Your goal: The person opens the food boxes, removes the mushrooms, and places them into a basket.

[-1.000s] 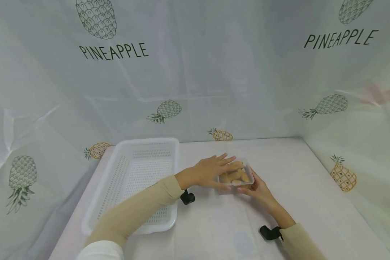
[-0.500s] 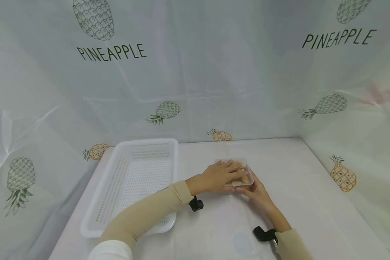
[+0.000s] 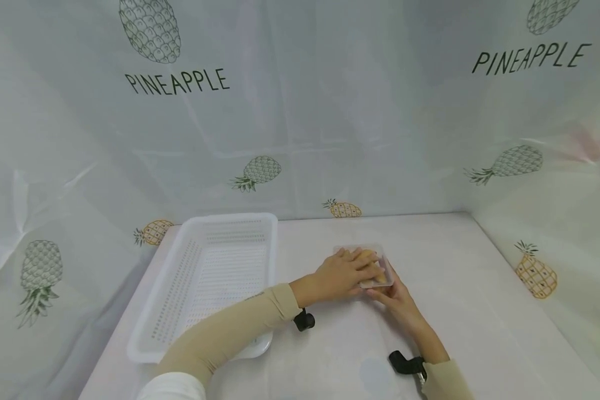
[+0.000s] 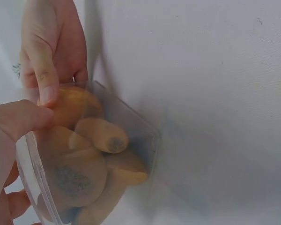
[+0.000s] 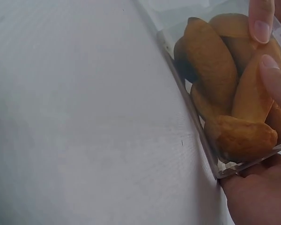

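Note:
A clear plastic box (image 4: 138, 129) filled with several orange-brown, rounded, bun-like pieces (image 5: 210, 61) is right of the table's middle in the head view. My left hand (image 3: 336, 278) reaches across its top, with fingers bent over the pieces and the thumb on the near wall. From the right, my right hand (image 3: 399, 303) grips the box at its near right corner. The right thumb lies on the wall close to the left thumb, as the left wrist view shows. Part of the right hand is hidden behind and under the box.
A large white perforated plastic basket (image 3: 230, 266) stands to the left on the white-covered table (image 3: 445, 289), partly behind the left forearm. Pineapple-print sheeting (image 3: 325, 111) hangs at the back and sides. Black wrist cameras (image 3: 305, 320) sit on both wrists.
My left hand has slid right and farther over the box, covering more of the pieces, and its spread fingers have drawn closer together. The right hand still holds the box.

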A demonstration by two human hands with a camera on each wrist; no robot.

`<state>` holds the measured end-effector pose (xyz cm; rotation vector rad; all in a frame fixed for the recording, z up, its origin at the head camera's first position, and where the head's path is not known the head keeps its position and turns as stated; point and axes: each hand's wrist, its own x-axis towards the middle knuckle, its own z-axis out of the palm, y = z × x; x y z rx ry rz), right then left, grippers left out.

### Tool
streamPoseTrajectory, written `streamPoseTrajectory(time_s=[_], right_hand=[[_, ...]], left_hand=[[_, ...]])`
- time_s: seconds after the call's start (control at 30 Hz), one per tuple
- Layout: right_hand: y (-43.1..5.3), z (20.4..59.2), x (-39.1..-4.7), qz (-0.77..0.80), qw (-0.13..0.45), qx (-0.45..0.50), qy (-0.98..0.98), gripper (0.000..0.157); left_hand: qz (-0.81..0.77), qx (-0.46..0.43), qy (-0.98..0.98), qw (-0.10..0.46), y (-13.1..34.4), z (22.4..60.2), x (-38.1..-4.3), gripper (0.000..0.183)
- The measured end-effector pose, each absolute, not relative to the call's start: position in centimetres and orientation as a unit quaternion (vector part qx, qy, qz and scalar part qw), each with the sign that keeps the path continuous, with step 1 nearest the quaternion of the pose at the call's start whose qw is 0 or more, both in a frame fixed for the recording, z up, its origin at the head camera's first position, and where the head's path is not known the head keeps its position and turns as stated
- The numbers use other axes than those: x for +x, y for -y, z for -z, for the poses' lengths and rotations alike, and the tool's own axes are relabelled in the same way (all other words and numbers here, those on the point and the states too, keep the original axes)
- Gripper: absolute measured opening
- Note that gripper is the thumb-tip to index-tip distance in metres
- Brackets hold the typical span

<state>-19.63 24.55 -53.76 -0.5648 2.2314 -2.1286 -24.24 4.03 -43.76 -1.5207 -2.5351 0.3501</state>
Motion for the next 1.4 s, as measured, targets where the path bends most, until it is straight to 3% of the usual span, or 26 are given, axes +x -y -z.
streamPoseTrajectory(time_s=[0.27,0.6,0.87,1.07,1.4], right_hand=[[-24.5,53.7,-19.4,0.675,0.015,-0.171,-0.717,0.093],[-24.4,53.7,-19.1,0.646,0.014,-0.176,-0.743,0.089],[-24.6,53.7,-19.0,0.633,0.000,-0.178,-0.754,0.088],[-24.6,53.8,-19.2,0.633,-0.012,-0.190,-0.750,0.086],[-24.6,53.8,-19.2,0.632,-0.009,-0.174,-0.755,0.081]], left_hand=[[-0.128,-0.501,0.850,0.106,-4.3,44.4,-23.9,0.054],[-0.210,-0.538,0.780,0.243,-4.3,45.0,-23.9,0.048],[-0.237,-0.538,0.763,0.270,-4.5,45.2,-23.8,0.046],[-0.239,-0.547,0.769,0.228,-4.7,44.3,-23.9,0.047],[-0.074,-0.557,0.827,0.029,-4.0,41.8,-25.7,0.050]])
